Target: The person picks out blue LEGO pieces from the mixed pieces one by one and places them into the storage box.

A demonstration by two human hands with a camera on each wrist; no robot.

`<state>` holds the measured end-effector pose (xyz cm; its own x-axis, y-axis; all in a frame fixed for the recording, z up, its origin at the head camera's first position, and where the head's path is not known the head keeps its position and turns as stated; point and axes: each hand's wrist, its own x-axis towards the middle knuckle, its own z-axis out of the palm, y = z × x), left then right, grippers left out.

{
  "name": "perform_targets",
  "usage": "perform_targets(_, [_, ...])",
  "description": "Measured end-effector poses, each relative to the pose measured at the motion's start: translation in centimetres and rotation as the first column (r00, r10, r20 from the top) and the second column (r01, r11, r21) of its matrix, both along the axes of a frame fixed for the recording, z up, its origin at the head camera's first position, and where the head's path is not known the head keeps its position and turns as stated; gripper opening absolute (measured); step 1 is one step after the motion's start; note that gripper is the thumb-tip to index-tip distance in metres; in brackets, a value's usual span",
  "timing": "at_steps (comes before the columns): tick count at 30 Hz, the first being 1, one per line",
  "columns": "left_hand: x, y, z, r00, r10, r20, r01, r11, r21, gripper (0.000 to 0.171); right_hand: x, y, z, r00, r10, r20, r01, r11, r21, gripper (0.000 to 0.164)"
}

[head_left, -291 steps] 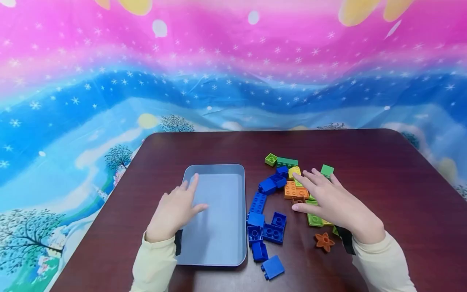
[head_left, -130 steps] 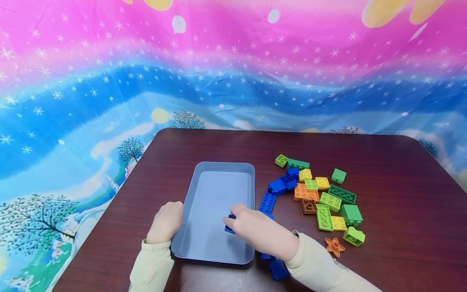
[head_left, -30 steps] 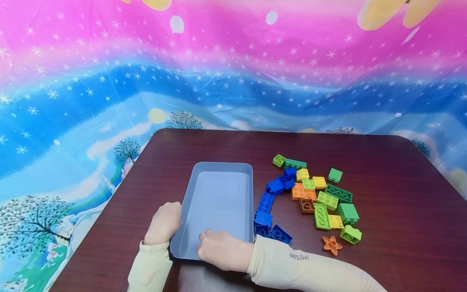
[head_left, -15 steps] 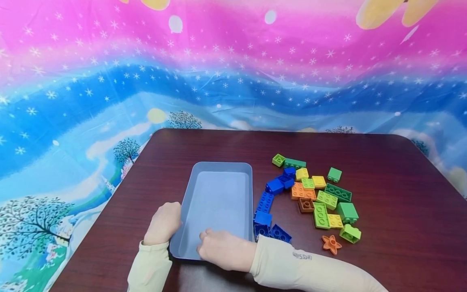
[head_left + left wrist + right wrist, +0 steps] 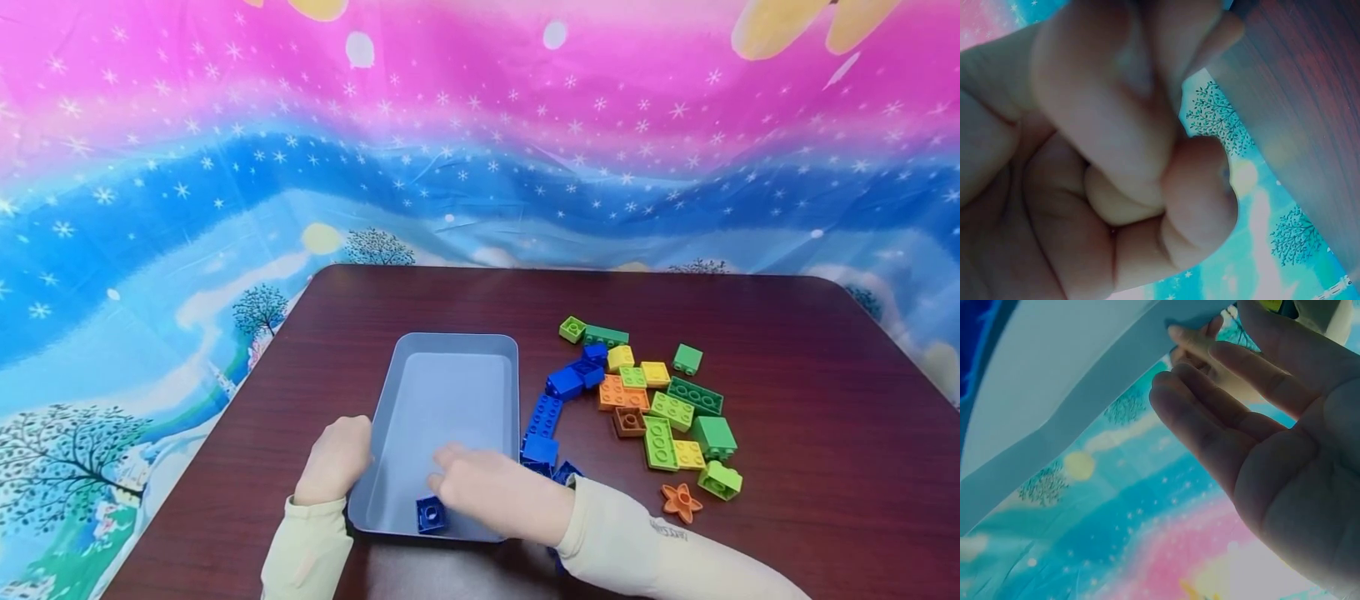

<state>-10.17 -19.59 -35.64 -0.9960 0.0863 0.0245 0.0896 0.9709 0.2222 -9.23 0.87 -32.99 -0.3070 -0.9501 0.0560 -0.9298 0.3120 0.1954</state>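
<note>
A blue toy brick (image 5: 431,514) lies hollow side up in the grey tray (image 5: 459,342), by its near wall. Just right of the brick my right hand (image 5: 491,492) is over the tray, and the right wrist view shows its fingers loosely extended with nothing in them. My left hand (image 5: 335,460) is at the tray's left rim with its fingers curled. From the right wrist view, the left hand's fingertips (image 5: 1179,334) are right on that rim. More blue bricks (image 5: 543,417) run in a line along the tray's right side, the nearest ones partly hidden by my right forearm.
Right of the blue line lie several loose bricks: green (image 5: 714,437), yellow (image 5: 655,373), orange (image 5: 622,392) and brown (image 5: 630,422). An orange flower-shaped piece (image 5: 682,502) is nearer to me. A printed cloth (image 5: 480,125) hangs behind the table (image 5: 810,358).
Both hands were spread earlier; the left then curled at the tray's rim. The right carried a blue brick into the tray, let go of it at the near side and shifted right.
</note>
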Motion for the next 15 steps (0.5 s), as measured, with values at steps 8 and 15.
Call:
perform_targets(8, [0.1, 0.0, 0.1, 1.000, -0.006, -0.003, 0.006, 1.000, 0.005, 0.015, -0.5, 1.7, 0.6, 0.996, -0.068, 0.056, 0.070, 0.997, -0.045, 0.028])
perform_targets(15, [-0.2, -0.2, -0.4, 1.000, 0.006, 0.008, -0.006, 1.000, 0.012, 0.013, -0.5, 2.7, 0.4, 0.996, -0.094, 0.000, 0.094, 0.992, -0.085, 0.021])
